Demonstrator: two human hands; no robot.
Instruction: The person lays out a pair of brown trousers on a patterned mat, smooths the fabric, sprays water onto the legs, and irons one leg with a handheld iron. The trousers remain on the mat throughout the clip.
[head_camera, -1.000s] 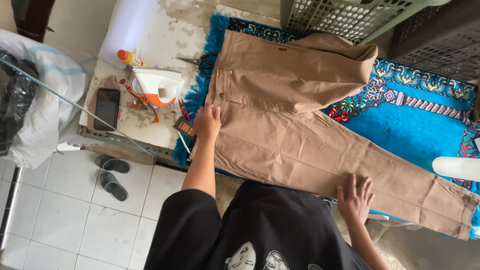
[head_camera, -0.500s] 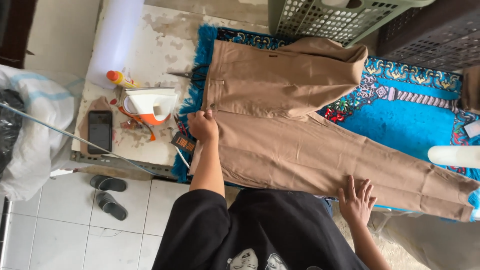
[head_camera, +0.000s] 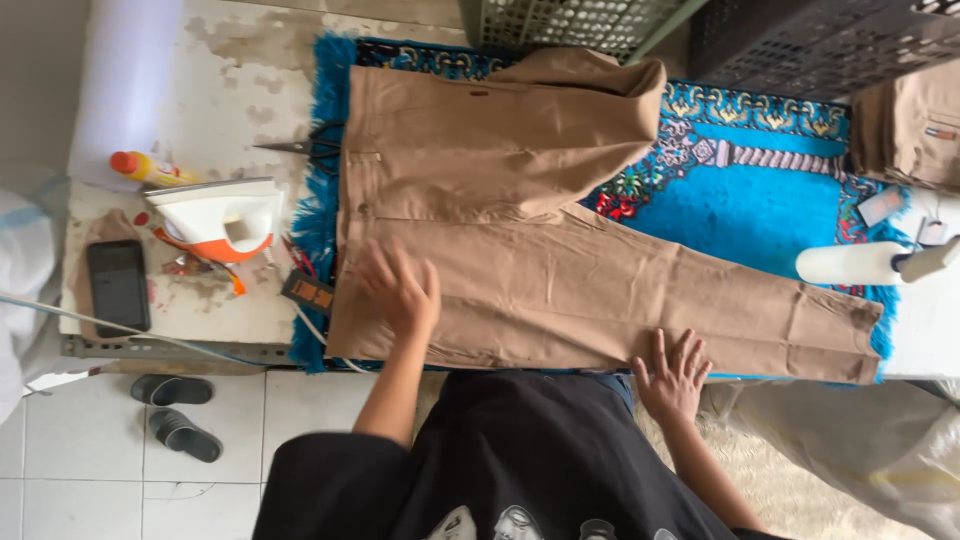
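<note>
A pair of tan trousers lies on a blue patterned mat over a table. One leg stretches flat to the right; the other is folded back over the waist. My left hand rests flat, fingers spread, on the trousers near the waistband. My right hand presses flat on the lower edge of the stretched leg at the table's near side. Neither hand holds anything.
A white and orange iron, a black phone, a yellow bottle and scissors lie left of the mat. A white roller sits at right, folded tan cloth and baskets behind. Sandals lie on the tiled floor.
My left hand slid from the trousers' left edge inward onto the cloth and opened flat. My right hand stayed on the leg's lower edge. The view shifted slightly.
</note>
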